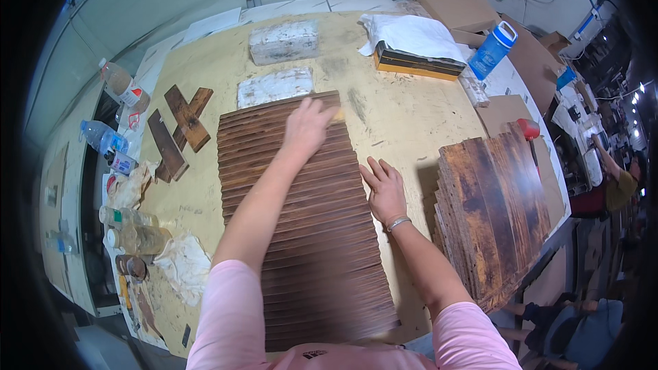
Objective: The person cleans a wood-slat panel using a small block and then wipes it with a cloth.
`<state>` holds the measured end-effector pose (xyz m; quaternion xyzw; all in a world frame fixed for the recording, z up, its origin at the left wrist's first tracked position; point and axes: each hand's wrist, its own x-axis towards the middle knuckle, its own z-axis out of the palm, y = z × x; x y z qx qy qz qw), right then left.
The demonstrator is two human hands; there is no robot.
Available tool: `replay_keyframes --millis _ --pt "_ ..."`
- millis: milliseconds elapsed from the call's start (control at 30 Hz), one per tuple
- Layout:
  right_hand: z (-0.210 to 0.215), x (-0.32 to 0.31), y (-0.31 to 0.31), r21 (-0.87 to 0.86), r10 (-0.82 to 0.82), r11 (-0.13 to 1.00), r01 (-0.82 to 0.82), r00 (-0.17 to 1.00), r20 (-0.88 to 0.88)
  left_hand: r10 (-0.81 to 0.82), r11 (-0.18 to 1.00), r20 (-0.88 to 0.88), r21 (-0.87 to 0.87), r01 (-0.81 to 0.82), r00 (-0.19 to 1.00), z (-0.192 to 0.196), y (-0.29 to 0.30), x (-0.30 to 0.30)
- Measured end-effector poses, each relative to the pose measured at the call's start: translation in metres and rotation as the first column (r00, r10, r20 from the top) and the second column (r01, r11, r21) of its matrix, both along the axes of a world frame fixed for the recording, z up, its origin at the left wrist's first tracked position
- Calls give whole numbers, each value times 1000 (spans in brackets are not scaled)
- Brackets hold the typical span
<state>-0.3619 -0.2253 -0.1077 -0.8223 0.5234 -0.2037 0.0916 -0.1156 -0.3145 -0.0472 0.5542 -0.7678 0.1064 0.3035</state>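
Note:
A panel of dark brown wood slats point(295, 212), lying side by side in a ridged row, stretches down the table in front of me. My left hand point(306, 127) presses on its far end, fingers bent. A small yellowish pad point(338, 116) shows at the thumb side of that hand, mostly hidden and slightly blurred. Beside the panel's right edge rests my right hand point(385, 192), its fingers spread and the fingertips touching the slat ends; nothing is in it. The near slats have a hazy, blurred sheen.
Loose wood pieces point(186, 120) lie at the left, near bottles point(125, 85) and rags point(185, 267). White wrapped blocks point(284, 42) stand beyond the panel. A stack of brown boards point(493, 212) is at the right; a blue bottle point(493, 50) and cardboard point(459, 7) are behind it.

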Motion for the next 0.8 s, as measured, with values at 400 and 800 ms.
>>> replay_keyframes --millis 400,800 --pt "0 2 -1 -13 -7 1000 7 999 -53 565 810 176 68 -582 806 24 141 218" --pt "1 2 1 -37 -11 999 10 1000 -4 501 856 26 133 -500 865 18 189 200"
